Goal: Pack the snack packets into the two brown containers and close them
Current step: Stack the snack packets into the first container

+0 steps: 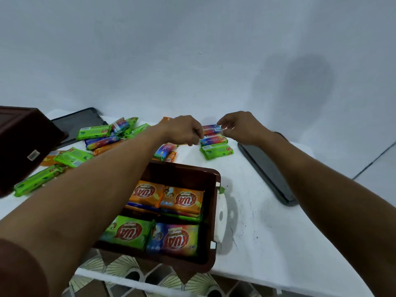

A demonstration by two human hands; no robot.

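Reached with both arms over the open brown container (216, 179), left hand (184, 130) and right hand (237, 127) close together toward the far side of the white table (267, 221). Pinched the top rainbow packet (211, 129) at its two ends, left fingers curled on the left end, right fingertips nipped on the right end. Found that packet atop a small stack, with a second rainbow packet (214, 139) and a green packet (216, 151) beneath it. Saw four packets face up in the open brown container by the table's near edge: two orange packets (182, 199) along the far side, a green KUAT packet (128, 231) and a blue KUAT packet (175, 240) along the near side, more layers showing under them. Saw loose packets (94, 132) in green, orange and blue strewn over the table's left part, next to the second brown container (21, 146), tilted at the left edge of view. Noted one dark lid (79, 123) flat behind that pile, another dark lid (263, 168) flat beneath the right forearm
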